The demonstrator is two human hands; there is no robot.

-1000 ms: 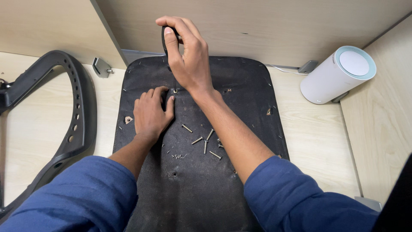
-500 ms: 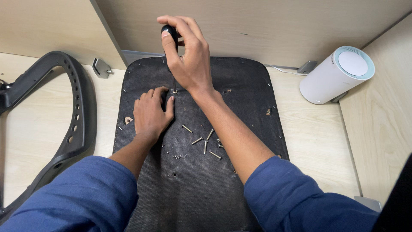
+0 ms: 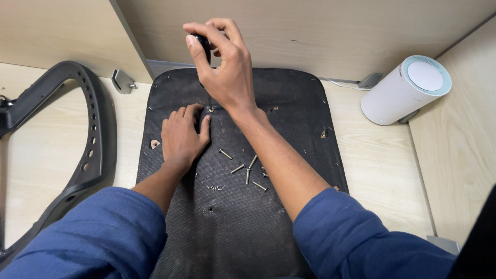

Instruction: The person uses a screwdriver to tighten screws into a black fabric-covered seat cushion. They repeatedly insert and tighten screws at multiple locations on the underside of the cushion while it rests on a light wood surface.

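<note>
Head view: the right hand (image 3: pixel 227 72) is gripping a black screwdriver (image 3: pixel 203 45) upright near the seat panel's (image 3: pixel 289 129) far edge, its tip below the fist. The left hand (image 3: pixel 182 135) is pressing flat, ungripping, just beside that tip.

A curved black frame (image 3: pixel 77 150) with a row of holes lies at nine o'clock on the tabletop (image 3: pixel 382 170). A white cylinder (image 3: pixel 405 90) with a pale teal rim lies at two o'clock, and a small metal bracket (image 3: pixel 123 81) sits at eleven o'clock against the wooden panel (image 3: pixel 330 31).

Black-handled screwdriver (image 3: pixel 203 44) upright, tip on black seat panel (image 3: pixel 289 119).
</note>
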